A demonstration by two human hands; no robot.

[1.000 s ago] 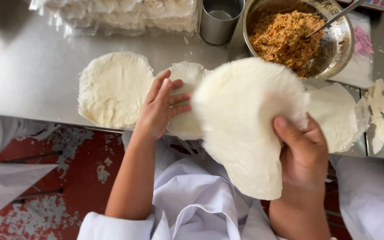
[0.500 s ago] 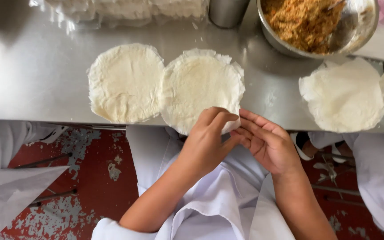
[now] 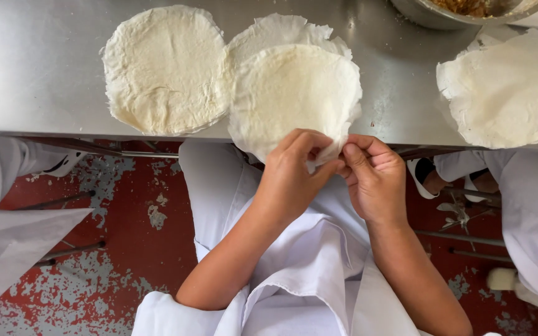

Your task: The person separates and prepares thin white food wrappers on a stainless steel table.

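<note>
Head cam: left hand (image 3: 291,180) & right hand (image 3: 375,177) are pinching thin round wrapper (image 3: 291,93) edge at 6 o'clock, fingers clamped; steel table (image 3: 32,68) w/ second wrapper (image 3: 163,68) at 9.

Steel table (image 3: 38,68), metal bowl (image 3: 431,14), red floor (image 3: 138,211).

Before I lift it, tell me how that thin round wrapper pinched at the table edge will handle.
Probably floppy: the wrapper droops over the steel table edge where the left hand and right hand pinch it. Likely light and fragile, since its rim looks thin and ragged. It may cling to the sheet beneath it.
</note>
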